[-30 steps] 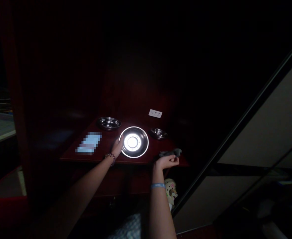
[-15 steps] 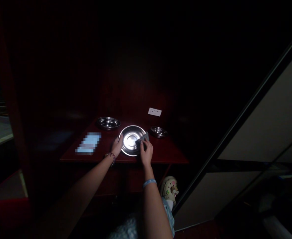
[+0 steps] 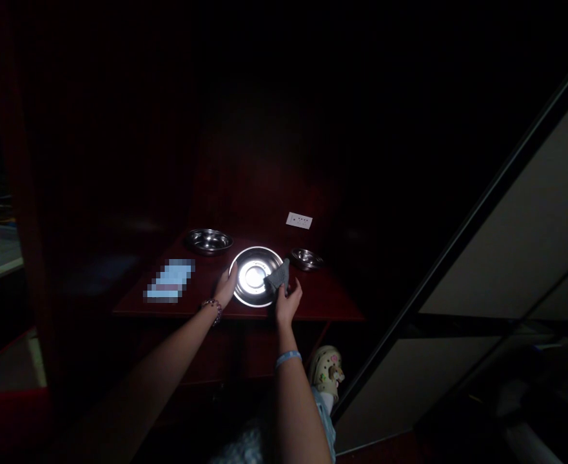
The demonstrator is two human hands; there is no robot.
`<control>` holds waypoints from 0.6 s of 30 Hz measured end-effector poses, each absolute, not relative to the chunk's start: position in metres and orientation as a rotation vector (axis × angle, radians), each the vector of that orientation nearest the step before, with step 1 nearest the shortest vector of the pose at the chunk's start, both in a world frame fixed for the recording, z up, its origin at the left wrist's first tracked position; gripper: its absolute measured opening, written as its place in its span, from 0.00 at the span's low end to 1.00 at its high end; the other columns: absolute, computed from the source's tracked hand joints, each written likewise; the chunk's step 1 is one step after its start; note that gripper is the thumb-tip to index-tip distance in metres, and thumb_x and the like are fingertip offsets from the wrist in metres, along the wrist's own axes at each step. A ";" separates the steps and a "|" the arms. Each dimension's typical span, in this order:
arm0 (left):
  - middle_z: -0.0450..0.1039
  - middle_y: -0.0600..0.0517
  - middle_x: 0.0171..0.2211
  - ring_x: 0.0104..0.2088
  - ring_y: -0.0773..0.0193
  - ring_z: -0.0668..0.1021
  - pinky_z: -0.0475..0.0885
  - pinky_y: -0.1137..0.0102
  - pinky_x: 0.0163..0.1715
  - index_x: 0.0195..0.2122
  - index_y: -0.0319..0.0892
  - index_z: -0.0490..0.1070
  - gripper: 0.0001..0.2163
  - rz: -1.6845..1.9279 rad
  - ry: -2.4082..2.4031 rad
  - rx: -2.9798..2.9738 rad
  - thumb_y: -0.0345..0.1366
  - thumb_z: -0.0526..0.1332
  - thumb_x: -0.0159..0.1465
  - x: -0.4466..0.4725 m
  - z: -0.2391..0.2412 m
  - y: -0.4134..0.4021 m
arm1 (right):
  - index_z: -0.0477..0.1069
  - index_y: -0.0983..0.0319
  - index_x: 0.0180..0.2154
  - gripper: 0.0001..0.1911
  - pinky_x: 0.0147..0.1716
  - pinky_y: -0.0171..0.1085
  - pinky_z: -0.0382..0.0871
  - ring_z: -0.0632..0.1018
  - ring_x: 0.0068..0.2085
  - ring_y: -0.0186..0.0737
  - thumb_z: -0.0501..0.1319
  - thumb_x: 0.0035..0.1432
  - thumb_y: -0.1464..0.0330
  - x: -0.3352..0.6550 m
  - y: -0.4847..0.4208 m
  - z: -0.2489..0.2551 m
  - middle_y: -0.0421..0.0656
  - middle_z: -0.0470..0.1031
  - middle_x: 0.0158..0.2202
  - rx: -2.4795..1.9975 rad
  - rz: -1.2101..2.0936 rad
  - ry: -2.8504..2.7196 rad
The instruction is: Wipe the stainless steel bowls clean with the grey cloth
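Note:
A shiny round metal plate (image 3: pixel 249 293) is tilted up over the front of a dark red table, with bright light glaring off its middle. My left hand (image 3: pixel 225 288) grips its left rim, thumb on the near face and the other fingers hidden behind. A grey cloth (image 3: pixel 278 276) is pinched in my right hand (image 3: pixel 287 305), at the right side of the plate. Part of the cloth lies over the plate's inner face, and some of my right fingers are spread away from it.
On the dark red table (image 3: pixel 332 299) stand a metal bowl (image 3: pixel 209 241) at back left and a smaller metal bowl (image 3: pixel 306 259) at back right. A blurred-out pale rectangle (image 3: pixel 170 281) lies at left. A white socket plate (image 3: pixel 299 220) is on the back wall. Below shows a clog (image 3: pixel 325 370).
My right fingers have loosened and spread, and more of the grey cloth shows above them. The left hand keeps its hold on the plate. The view has shifted slightly.

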State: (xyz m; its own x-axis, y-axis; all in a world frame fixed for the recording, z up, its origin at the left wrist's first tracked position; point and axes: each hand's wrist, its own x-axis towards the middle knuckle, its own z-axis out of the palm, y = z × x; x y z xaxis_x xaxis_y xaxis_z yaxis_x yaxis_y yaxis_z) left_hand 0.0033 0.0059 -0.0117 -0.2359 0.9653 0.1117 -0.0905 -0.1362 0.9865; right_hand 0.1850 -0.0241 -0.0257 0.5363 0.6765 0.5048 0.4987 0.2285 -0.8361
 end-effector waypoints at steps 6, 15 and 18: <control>0.78 0.37 0.56 0.59 0.48 0.77 0.69 0.58 0.61 0.56 0.35 0.76 0.25 1.560 1.211 1.119 0.51 0.55 0.70 0.003 -0.010 0.005 | 0.56 0.65 0.69 0.32 0.55 0.43 0.71 0.79 0.57 0.51 0.50 0.68 0.59 0.178 -0.035 -0.018 0.56 0.75 0.60 -1.626 0.321 -1.231; 0.80 0.38 0.53 0.57 0.46 0.78 0.71 0.56 0.58 0.52 0.38 0.77 0.25 1.560 1.232 1.145 0.54 0.54 0.69 0.003 -0.010 0.004 | 0.37 0.61 0.75 0.52 0.49 0.45 0.74 0.81 0.53 0.54 0.62 0.58 0.62 0.173 -0.051 -0.008 0.55 0.76 0.59 -1.666 0.330 -1.396; 0.79 0.38 0.54 0.58 0.47 0.78 0.69 0.57 0.60 0.52 0.37 0.77 0.25 1.566 1.205 1.145 0.53 0.53 0.70 0.003 -0.010 0.004 | 0.44 0.58 0.74 0.45 0.52 0.46 0.73 0.79 0.57 0.53 0.57 0.60 0.64 0.173 -0.053 -0.009 0.54 0.71 0.65 -1.646 0.289 -1.404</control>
